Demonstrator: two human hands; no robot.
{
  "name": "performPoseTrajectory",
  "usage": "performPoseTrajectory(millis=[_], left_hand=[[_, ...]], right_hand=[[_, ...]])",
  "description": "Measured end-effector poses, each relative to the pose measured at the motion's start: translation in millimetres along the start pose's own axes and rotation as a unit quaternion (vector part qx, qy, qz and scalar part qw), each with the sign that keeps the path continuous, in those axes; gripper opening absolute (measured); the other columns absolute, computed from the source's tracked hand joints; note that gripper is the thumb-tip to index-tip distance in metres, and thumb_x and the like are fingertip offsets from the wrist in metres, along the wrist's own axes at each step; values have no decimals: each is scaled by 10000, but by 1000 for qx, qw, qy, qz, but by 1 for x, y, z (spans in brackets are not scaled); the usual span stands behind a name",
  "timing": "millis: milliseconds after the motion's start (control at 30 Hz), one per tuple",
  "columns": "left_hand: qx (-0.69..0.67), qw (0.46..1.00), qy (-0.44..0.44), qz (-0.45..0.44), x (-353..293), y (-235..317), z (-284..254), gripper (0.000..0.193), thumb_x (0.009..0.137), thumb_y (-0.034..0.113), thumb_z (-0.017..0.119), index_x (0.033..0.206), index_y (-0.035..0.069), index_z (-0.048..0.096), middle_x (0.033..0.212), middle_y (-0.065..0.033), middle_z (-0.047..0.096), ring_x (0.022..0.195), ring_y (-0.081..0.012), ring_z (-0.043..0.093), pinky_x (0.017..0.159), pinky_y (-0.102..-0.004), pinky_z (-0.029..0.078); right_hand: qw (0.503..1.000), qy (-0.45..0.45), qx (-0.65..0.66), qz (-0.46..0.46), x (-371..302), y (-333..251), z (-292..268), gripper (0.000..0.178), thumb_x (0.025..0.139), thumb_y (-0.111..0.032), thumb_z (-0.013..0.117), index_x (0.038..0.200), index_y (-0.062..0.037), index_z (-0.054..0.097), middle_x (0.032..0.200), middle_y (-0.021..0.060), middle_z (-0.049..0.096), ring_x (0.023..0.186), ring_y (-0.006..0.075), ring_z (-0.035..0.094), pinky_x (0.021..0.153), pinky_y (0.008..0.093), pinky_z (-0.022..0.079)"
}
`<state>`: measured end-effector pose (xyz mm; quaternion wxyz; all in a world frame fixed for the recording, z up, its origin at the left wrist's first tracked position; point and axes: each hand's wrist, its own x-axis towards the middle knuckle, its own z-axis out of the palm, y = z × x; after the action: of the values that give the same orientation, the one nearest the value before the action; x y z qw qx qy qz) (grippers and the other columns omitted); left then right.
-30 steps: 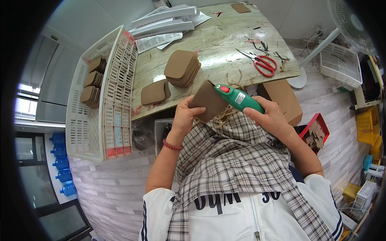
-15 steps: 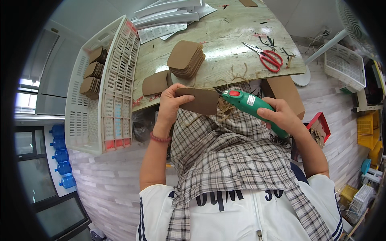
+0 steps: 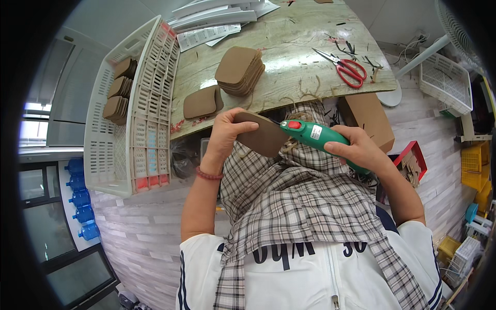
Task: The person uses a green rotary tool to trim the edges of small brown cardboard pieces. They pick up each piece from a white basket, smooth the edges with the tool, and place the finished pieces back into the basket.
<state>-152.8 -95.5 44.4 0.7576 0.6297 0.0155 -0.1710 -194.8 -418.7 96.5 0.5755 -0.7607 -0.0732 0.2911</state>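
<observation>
My left hand pinches a brown leather-like piece with rounded corners, thumb on its upper face, over my lap. In my right hand is a green electric cutter with a red switch. Its dark tip meets the upper right edge of the piece; whether the blades are cutting is too small to tell. Beyond my left hand, a folded brown piece lies on the table, beside a stack of similar brown pieces. Pale trimmed strips lie on my checked apron under the cutter, partly hidden.
Red-handled scissors lie among dark scraps on the worn table. A white plastic crate holding brown pieces stands at the left. Papers lie at the far edge. To the right are a cardboard box and a red box of scraps.
The brown piece has turned clockwise, its right end now lower. The cutter is more level and slightly further left along the piece's edge. Both hands keep their holds.
</observation>
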Motion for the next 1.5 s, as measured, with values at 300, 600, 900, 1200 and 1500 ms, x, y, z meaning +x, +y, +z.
performPoseTrajectory(millis=[300,600,900,1200,1500], left_hand=[[62,995,-68,-37,0,1,14,176,737,-37,739,897,6,679,832,-37,689,741,-101,631,720,-231,503],[113,991,-59,-27,-6,14,-2,376,739,-33,708,1098,43,622,958,-32,668,875,-118,624,793,-235,493],[335,852,391,99,55,-35,-197,405,829,119,705,1194,6,570,1148,-140,616,1068,-296,572,912,-412,468],[617,714,301,138,125,5,-57,560,814,432,678,1187,18,621,1350,-220,475,1340,-390,322,1098,-499,241],[460,762,343,301,120,6,-33,354,731,139,783,978,6,566,1168,-141,582,1152,-298,503,975,-421,388]], right_hand=[[1000,-1,-8,-3,8,-3,8,430,868,-354,686,1069,23,638,709,11,557,546,65,514,502,234,440],[999,-7,30,-28,29,-14,23,366,881,-323,676,1022,14,640,752,10,554,564,61,517,503,219,440],[996,81,47,-11,29,13,14,368,890,-301,670,1050,27,624,734,15,547,570,70,517,508,238,443],[991,124,39,-18,27,28,14,373,883,-324,677,1026,16,628,712,20,550,550,70,524,500,240,438],[988,146,28,-31,24,29,12,361,881,-315,675,1022,14,626,702,18,564,536,69,519,494,243,437]])
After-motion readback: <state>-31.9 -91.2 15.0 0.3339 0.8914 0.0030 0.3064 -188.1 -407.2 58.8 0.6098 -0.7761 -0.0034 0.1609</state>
